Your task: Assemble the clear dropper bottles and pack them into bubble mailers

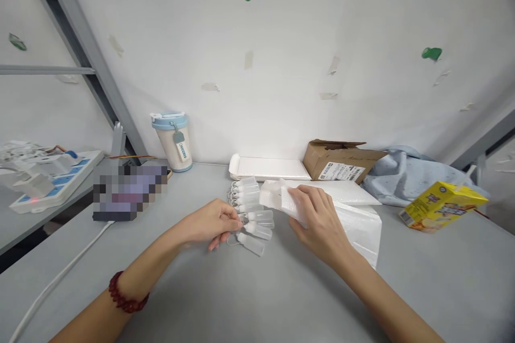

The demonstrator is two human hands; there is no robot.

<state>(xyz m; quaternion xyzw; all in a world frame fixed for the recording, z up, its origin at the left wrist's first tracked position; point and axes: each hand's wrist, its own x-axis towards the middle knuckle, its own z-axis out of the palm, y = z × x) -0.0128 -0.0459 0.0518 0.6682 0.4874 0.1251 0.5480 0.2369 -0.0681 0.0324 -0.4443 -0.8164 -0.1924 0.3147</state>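
Several small translucent plastic bottles [251, 244] with white caps and thin loops lie in a column on the grey table. My left hand [219, 222] is at their cap ends, thumb and forefinger pinched together at the loop or cap of one bottle; the fingers partly hide the exact grip. To the right, my right hand [317, 220] is closed on a white padded envelope [287, 201], whose open end faces the bottles. Under and beside that hand lie more white envelopes [362, 228]. Whether anything is inside the held envelope is hidden.
Against the wall stand a cream tumbler [173, 142] with a blue lid, a stack of white envelopes [269, 168] and an opened cardboard box [338, 161]. A light blue cloth [402, 177] and a yellow carton [440, 206] are at right. Left are a blurred-out phone [131, 193] and a power strip [60, 179].
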